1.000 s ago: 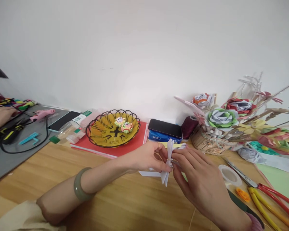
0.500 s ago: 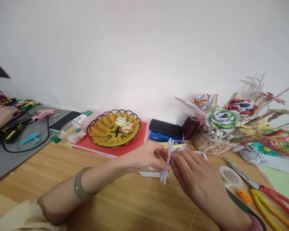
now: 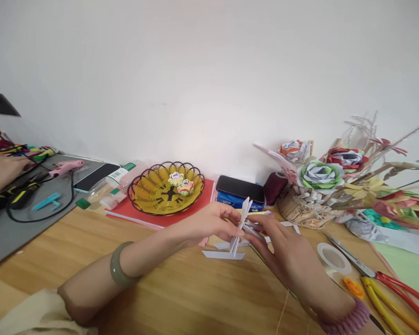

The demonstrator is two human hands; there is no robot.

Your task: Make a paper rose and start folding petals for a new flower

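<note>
Wooden table point(image 3: 132, 279): largest surface, cut off at bottom and both sides. Grey mat point(image 3: 7, 232) at far left, partly out of frame; another person's hand point(image 3: 2, 170) rests on it, cropped at the edge.

Containers. Woven basket point(image 3: 300, 211) at right holds a bunch of paper flowers point(image 3: 319, 173); stems run out of frame to the right. Yellow wire basket point(image 3: 165, 188) sits on a red folder point(image 3: 181, 209) and holds two small paper roses point(image 3: 181, 184). Black phone point(image 3: 239, 188) lies on top of a blue tissue pack point(image 3: 235, 201).

White folded paper piece point(image 3: 240, 223): held above the table, between both hands, just in front of the tissue pack. Left hand point(image 3: 212, 223) pinches its middle with thumb and fingertips. Right hand point(image 3: 286, 253) pinches the same spot from the other side, fingers pressed together. The exact fold under the fingers is hidden.

Small: tape roll point(image 3: 331, 258); scissors point(image 3: 387, 279), handles cropped; white paper strip point(image 3: 223, 254) flat on the table.
</note>
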